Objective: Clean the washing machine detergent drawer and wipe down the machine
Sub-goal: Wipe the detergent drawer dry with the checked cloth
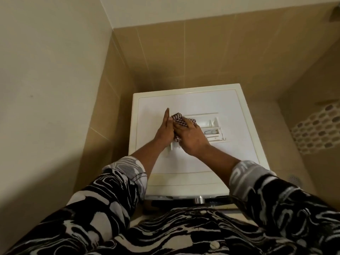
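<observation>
A white detergent drawer [211, 128] lies on the flat top of the white washing machine [239, 111], its compartments showing at the right. A brown-and-white checked cloth [178, 120] is bunched over the drawer's left part. My right hand [191, 137] covers the cloth, fingers curled over it, pressing it into the drawer. My left hand [166, 131] stands edge-on against the drawer's left end, a finger pointing straight away from me. A small white edge of the drawer sticks out below that hand. The hands and cloth hide the drawer's left half.
The machine stands in a narrow tiled corner, a cream wall [46, 89] close on the left and beige tiles [184, 57] behind. A mosaic strip [318, 127] and a floor drain [294, 180] lie to the right. The machine's dark front edge with a silver knob [199, 200] faces me.
</observation>
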